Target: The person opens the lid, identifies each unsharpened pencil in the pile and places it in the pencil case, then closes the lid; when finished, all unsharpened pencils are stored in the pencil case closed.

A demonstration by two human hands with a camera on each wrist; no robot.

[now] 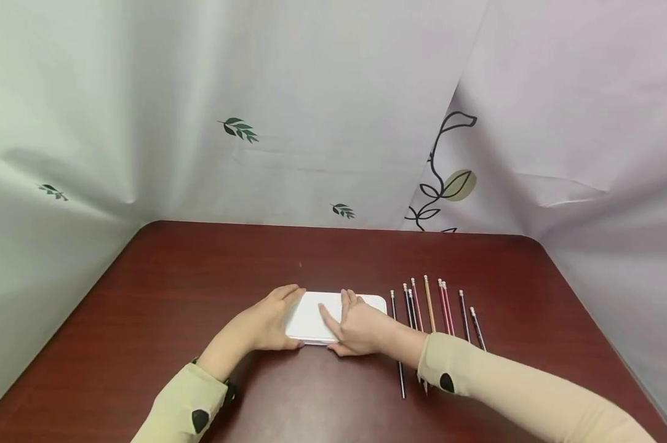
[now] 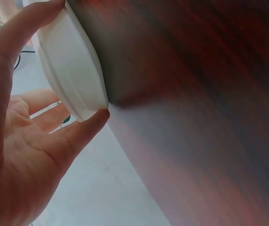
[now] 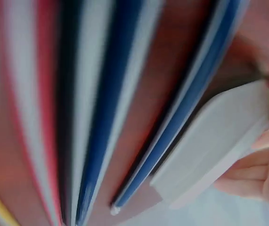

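Observation:
A flat white box with rounded corners lies on the table, its long side running left to right. My left hand holds its left end, thumb at the near edge and fingers at the far edge. The left wrist view shows the box's side wall between thumb and fingers. My right hand grips across the right part, with one finger lying over the top. In the right wrist view, the right end of the box is beside a blue-and-white striped pencil. The inside of the box is hidden.
Several pencils lie side by side right of the box, among them a dark one, a yellow one and a pink one. My right forearm covers parts of them. A white patterned curtain hangs behind the reddish-brown table.

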